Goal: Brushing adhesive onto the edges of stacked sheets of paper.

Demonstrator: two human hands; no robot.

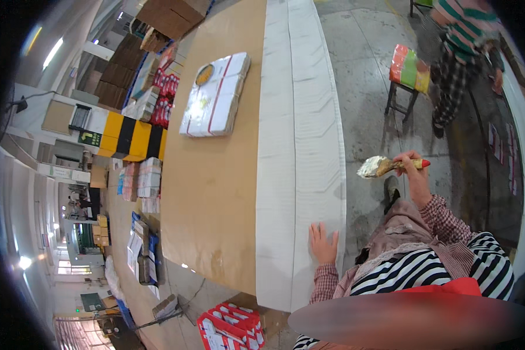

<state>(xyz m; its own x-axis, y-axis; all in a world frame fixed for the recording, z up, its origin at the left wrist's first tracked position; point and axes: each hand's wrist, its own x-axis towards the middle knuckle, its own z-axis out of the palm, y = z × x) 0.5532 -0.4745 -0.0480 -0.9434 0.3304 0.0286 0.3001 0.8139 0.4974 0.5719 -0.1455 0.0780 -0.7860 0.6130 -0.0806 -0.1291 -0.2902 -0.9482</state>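
Observation:
My right hand (415,181) is closed around the handle of a flat brush (385,167). Its bristles are coated in thick white paste, and the handle ends in a red tip. The brush is held in the air over the floor, apart from the table. My left hand (324,244) lies with its fingers spread on a long strip of white sheets (300,169). This strip runs along the near edge of a brown table (216,192) and has a lengthwise line down its middle.
A tied stack of white printed sheets (214,96) rests on the table. Past the table's right edge stand a stool with a colourful cover (408,70) and another person (464,52). Red-and-white packages (233,326) sit by the table's lower end. A yellow-and-black striped pillar (131,137) rises beyond.

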